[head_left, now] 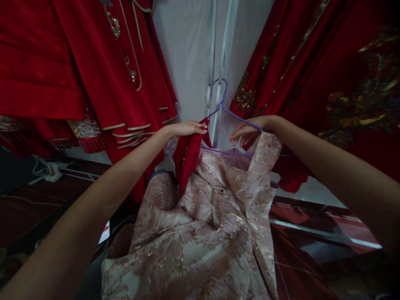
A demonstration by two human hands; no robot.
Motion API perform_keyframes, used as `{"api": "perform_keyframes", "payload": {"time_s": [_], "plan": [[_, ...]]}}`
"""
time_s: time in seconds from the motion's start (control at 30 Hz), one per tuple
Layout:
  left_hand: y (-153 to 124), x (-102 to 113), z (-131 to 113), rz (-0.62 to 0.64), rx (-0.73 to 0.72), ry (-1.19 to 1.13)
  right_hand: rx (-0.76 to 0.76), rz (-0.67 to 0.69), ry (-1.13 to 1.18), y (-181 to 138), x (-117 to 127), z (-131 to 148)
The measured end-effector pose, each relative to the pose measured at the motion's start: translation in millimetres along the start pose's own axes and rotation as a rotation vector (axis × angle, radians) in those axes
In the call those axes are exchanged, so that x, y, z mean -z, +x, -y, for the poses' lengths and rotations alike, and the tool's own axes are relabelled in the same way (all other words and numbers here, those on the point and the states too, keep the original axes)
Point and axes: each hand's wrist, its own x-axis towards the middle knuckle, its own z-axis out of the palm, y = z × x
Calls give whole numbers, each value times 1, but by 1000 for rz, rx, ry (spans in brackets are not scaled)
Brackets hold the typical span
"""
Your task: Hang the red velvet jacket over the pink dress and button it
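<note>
A pale pink brocade garment [206,225] with a gold floral pattern and a red lining [189,156] hangs from a purple wire hanger [222,104] in front of me. My left hand [186,128] pinches the red edge of the garment at the hanger's left shoulder. Over on the hanger's right arm rests my right hand [250,130], its fingers curled over the wire and the pink fabric's shoulder. The hanger's hook points up against a white wall [190,46].
Red embroidered garments hang at the left [93,71] and at the right [337,83]. White cords [51,171] lie on the dark reddish floor [312,233] at the left. A white vertical strip [215,50] runs down the wall behind the hanger.
</note>
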Motion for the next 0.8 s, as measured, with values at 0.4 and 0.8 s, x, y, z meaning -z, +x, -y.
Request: {"api": "perform_keyframes", "payload": {"time_s": [0.4,0.8], "plan": [[-9,8,2,0,138,-290,106,278,100,25,-19,16],[-25,8,16,-7,58,-570,35,595,253,33,-31,12]]}}
